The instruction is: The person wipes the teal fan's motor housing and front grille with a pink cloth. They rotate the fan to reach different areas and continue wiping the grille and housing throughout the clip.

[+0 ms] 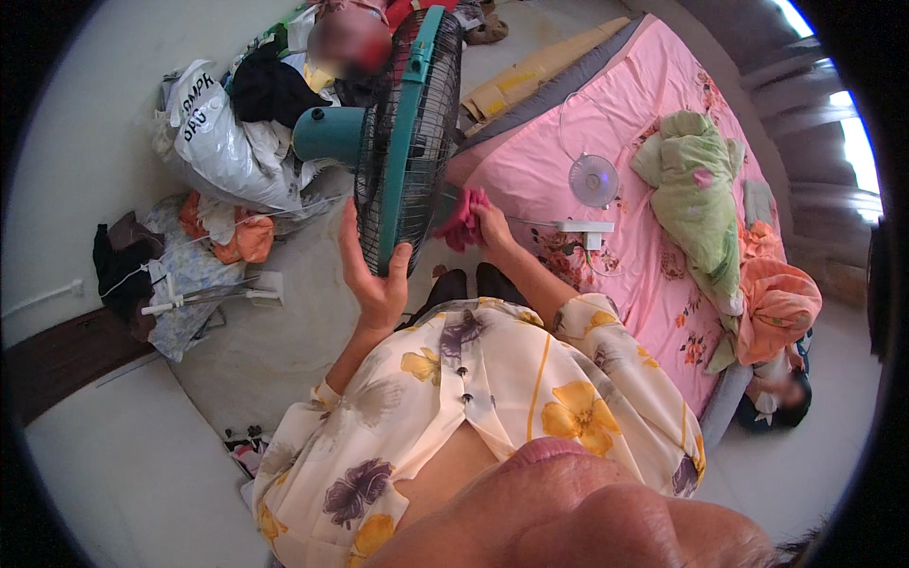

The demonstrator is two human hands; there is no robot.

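Observation:
A pedestal-type electric fan with a teal rim, teal motor housing and dark wire grille stands before me, seen nearly edge-on. My left hand grips the near edge of its grille, thumb on one side and fingers on the other. In my right hand is a bunched dark-pink cloth, close to the front of the grille. Part of the teal fan body shows behind the cloth. The fan's base is hidden.
On the left lie a white plastic bag bearing writing, piled clothes and a white rack. A pink-sheeted bed on the right holds a small clear fan, a power strip and a green blanket. A person is beyond it.

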